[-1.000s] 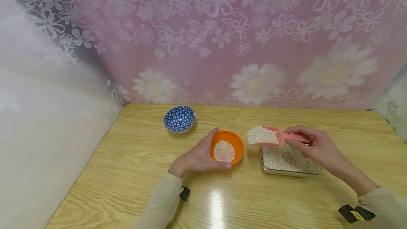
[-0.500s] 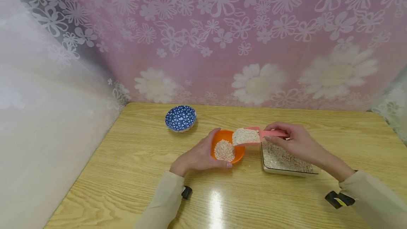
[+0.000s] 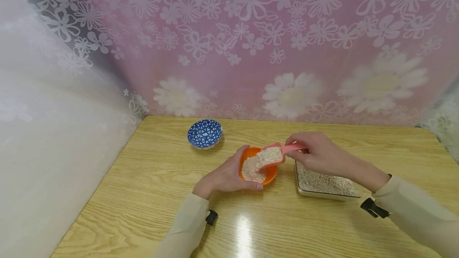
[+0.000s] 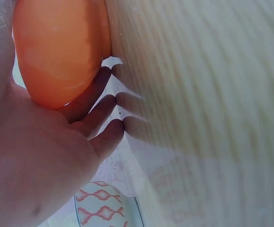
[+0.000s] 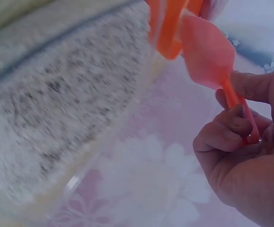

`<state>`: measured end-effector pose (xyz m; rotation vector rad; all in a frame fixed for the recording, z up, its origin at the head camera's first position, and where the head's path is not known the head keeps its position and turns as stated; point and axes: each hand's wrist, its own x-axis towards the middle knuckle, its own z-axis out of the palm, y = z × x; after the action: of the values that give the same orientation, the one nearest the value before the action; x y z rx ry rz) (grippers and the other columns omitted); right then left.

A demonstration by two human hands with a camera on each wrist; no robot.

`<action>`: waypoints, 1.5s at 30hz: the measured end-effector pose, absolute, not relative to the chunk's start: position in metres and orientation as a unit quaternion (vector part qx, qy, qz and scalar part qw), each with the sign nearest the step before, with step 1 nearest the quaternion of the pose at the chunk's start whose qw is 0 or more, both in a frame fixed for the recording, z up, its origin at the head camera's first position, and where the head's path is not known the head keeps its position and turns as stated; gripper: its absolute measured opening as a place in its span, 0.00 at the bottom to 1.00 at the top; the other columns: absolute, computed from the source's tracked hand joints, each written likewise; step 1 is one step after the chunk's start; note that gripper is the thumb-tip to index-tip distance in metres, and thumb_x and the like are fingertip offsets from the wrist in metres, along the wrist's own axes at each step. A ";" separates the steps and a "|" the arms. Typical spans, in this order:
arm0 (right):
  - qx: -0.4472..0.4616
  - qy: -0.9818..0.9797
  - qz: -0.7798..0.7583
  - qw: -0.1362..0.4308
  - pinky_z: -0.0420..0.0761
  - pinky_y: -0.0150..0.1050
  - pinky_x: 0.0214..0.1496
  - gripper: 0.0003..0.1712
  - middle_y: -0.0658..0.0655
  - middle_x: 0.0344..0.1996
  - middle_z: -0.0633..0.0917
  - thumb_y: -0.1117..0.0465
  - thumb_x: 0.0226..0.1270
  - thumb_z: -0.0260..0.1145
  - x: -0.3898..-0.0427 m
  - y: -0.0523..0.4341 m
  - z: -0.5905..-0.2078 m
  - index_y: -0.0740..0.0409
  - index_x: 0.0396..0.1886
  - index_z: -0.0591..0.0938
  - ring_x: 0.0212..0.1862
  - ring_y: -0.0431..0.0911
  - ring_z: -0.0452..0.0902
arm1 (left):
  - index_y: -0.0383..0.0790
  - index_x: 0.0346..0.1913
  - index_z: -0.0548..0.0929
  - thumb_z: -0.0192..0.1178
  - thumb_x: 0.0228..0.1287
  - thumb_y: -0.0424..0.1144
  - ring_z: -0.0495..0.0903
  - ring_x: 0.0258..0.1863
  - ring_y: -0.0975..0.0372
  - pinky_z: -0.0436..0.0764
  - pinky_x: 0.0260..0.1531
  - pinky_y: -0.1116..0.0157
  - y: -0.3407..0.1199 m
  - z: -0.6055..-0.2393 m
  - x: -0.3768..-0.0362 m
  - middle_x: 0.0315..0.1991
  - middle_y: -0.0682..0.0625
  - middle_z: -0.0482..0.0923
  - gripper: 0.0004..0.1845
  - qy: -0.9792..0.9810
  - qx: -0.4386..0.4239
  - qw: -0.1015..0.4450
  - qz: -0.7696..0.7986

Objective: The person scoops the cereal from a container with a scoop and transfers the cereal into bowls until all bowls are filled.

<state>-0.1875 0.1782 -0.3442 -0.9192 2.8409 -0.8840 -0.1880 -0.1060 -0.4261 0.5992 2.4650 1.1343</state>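
Note:
An orange bowl (image 3: 271, 176) stands on the table with a heap of pale oat flakes (image 3: 252, 172) in it. My left hand (image 3: 226, 175) holds its left side, thumb toward the near edge. In the left wrist view the other fingertips (image 4: 114, 130) rest on the tabletop beside the bowl. With my right hand (image 3: 320, 155) I grip the handle of a pink scoop (image 5: 208, 51). The scoop is tilted over the bowl's right side, and flakes slide from its lip onto the heap. Some flakes are still in the scoop.
A shallow clear container (image 3: 324, 195) of flakes sits right of the bowl, partly under my right forearm. Behind and left stands a blue-and-white patterned bowl (image 3: 204, 133). A pink flowered cloth (image 3: 229, 63) hangs along the table's back edge.
My right hand has carried the loaded scoop left from above the container to over the orange bowl and tipped it, so flakes spill in. My left hand stays on the bowl.

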 end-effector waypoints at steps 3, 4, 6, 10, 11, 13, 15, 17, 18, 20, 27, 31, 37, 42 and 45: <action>-0.306 0.917 -0.257 0.009 0.69 0.32 0.25 0.05 0.45 0.29 0.83 0.60 0.71 0.69 -0.188 0.176 -0.336 0.51 0.43 0.86 0.23 0.36 0.66 | 0.51 0.83 0.46 0.76 0.51 0.63 0.66 0.74 0.55 0.67 0.74 0.47 -0.106 -0.426 -0.188 0.76 0.54 0.64 0.64 0.874 0.208 0.184 0.399; -0.307 0.918 -0.249 0.008 0.70 0.32 0.26 0.05 0.45 0.30 0.84 0.61 0.70 0.69 -0.188 0.176 -0.334 0.52 0.43 0.86 0.24 0.37 0.67 | 0.51 0.83 0.46 0.76 0.51 0.63 0.67 0.73 0.55 0.68 0.74 0.47 -0.106 -0.426 -0.187 0.76 0.54 0.64 0.64 0.875 0.207 0.183 0.398; -0.313 0.921 -0.233 0.003 0.71 0.33 0.29 0.05 0.46 0.33 0.86 0.60 0.71 0.69 -0.187 0.175 -0.331 0.52 0.44 0.87 0.27 0.37 0.69 | 0.51 0.83 0.46 0.76 0.51 0.63 0.67 0.73 0.55 0.68 0.74 0.48 -0.106 -0.426 -0.187 0.75 0.54 0.65 0.64 0.873 0.209 0.183 0.400; -0.330 0.922 -0.203 -0.013 0.71 0.34 0.32 0.05 0.47 0.35 0.87 0.58 0.71 0.69 -0.187 0.172 -0.324 0.51 0.42 0.87 0.29 0.37 0.70 | 0.52 0.83 0.45 0.75 0.50 0.64 0.65 0.75 0.53 0.67 0.75 0.46 -0.107 -0.425 -0.187 0.77 0.52 0.62 0.65 0.876 0.198 0.189 0.396; -0.335 0.921 -0.195 -0.018 0.71 0.34 0.32 0.04 0.47 0.35 0.87 0.57 0.71 0.69 -0.186 0.171 -0.323 0.51 0.42 0.87 0.29 0.37 0.70 | 0.52 0.83 0.45 0.75 0.50 0.64 0.64 0.75 0.53 0.66 0.75 0.46 -0.107 -0.425 -0.187 0.78 0.52 0.61 0.65 0.877 0.195 0.190 0.396; -0.345 0.920 -0.183 -0.026 0.70 0.33 0.31 0.03 0.46 0.34 0.87 0.58 0.71 0.69 -0.186 0.169 -0.320 0.51 0.41 0.86 0.28 0.36 0.69 | 0.53 0.83 0.44 0.75 0.50 0.65 0.63 0.76 0.53 0.65 0.75 0.45 -0.107 -0.425 -0.186 0.79 0.52 0.59 0.65 0.879 0.190 0.193 0.393; -0.349 0.921 -0.172 -0.030 0.69 0.33 0.30 0.03 0.45 0.33 0.86 0.59 0.70 0.69 -0.185 0.167 -0.317 0.50 0.41 0.86 0.28 0.36 0.68 | 0.52 0.83 0.44 0.75 0.50 0.65 0.63 0.77 0.53 0.65 0.76 0.46 -0.106 -0.425 -0.187 0.79 0.52 0.59 0.65 0.880 0.190 0.192 0.391; -0.351 0.921 -0.166 -0.031 0.68 0.33 0.30 0.04 0.45 0.33 0.86 0.59 0.70 0.69 -0.184 0.165 -0.315 0.51 0.42 0.86 0.27 0.36 0.67 | 0.52 0.83 0.45 0.75 0.50 0.65 0.63 0.76 0.54 0.65 0.76 0.47 -0.106 -0.425 -0.186 0.79 0.52 0.60 0.65 0.882 0.191 0.190 0.386; -0.351 0.921 -0.165 -0.031 0.68 0.33 0.29 0.04 0.45 0.33 0.86 0.59 0.70 0.69 -0.183 0.164 -0.314 0.51 0.42 0.86 0.27 0.36 0.67 | 0.51 0.83 0.44 0.75 0.50 0.64 0.63 0.77 0.54 0.64 0.76 0.47 -0.106 -0.425 -0.186 0.79 0.52 0.60 0.65 0.883 0.192 0.189 0.385; -0.354 0.921 -0.159 -0.035 0.69 0.33 0.29 0.04 0.45 0.33 0.86 0.59 0.70 0.69 -0.182 0.162 -0.313 0.50 0.41 0.86 0.27 0.35 0.67 | 0.51 0.83 0.44 0.75 0.50 0.64 0.63 0.76 0.53 0.65 0.76 0.47 -0.105 -0.425 -0.186 0.79 0.51 0.60 0.65 0.884 0.193 0.187 0.382; -0.361 0.919 -0.151 -0.056 0.69 0.31 0.29 0.04 0.46 0.34 0.86 0.59 0.68 0.71 -0.178 0.164 -0.314 0.51 0.41 0.86 0.26 0.34 0.67 | 0.51 0.83 0.44 0.75 0.50 0.64 0.64 0.76 0.52 0.65 0.76 0.47 -0.105 -0.425 -0.187 0.79 0.50 0.60 0.66 0.887 0.193 0.185 0.377; -0.351 0.919 -0.172 -0.054 0.68 0.32 0.29 0.04 0.44 0.33 0.85 0.58 0.69 0.71 -0.178 0.169 -0.317 0.50 0.42 0.85 0.27 0.35 0.66 | 0.50 0.83 0.44 0.76 0.50 0.63 0.64 0.76 0.53 0.65 0.76 0.47 -0.105 -0.425 -0.187 0.79 0.51 0.60 0.66 0.886 0.192 0.186 0.379; -0.313 0.916 -0.247 -0.029 0.68 0.32 0.27 0.08 0.44 0.30 0.82 0.57 0.71 0.70 -0.179 0.186 -0.329 0.51 0.46 0.85 0.25 0.35 0.65 | 0.51 0.84 0.43 0.75 0.50 0.63 0.60 0.78 0.54 0.63 0.77 0.47 -0.106 -0.424 -0.187 0.81 0.51 0.56 0.66 0.888 0.190 0.187 0.375; -0.258 0.917 -0.306 -0.005 0.68 0.33 0.25 0.08 0.46 0.28 0.80 0.57 0.71 0.70 -0.177 0.202 -0.342 0.50 0.47 0.85 0.23 0.36 0.66 | 0.50 0.84 0.42 0.74 0.51 0.64 0.57 0.80 0.52 0.61 0.77 0.46 -0.106 -0.424 -0.186 0.82 0.48 0.52 0.67 0.891 0.195 0.186 0.367; -0.225 0.917 -0.330 -0.002 0.69 0.33 0.25 0.08 0.48 0.30 0.82 0.58 0.71 0.70 -0.174 0.212 -0.348 0.48 0.48 0.85 0.23 0.37 0.68 | 0.51 0.84 0.41 0.74 0.51 0.65 0.56 0.80 0.50 0.64 0.75 0.43 -0.106 -0.422 -0.185 0.83 0.46 0.50 0.67 0.894 0.195 0.184 0.360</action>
<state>-0.1738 0.2125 -0.3484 -0.7088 2.8837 -1.0398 -0.1850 -0.1059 -0.4222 0.5492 2.5205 1.0139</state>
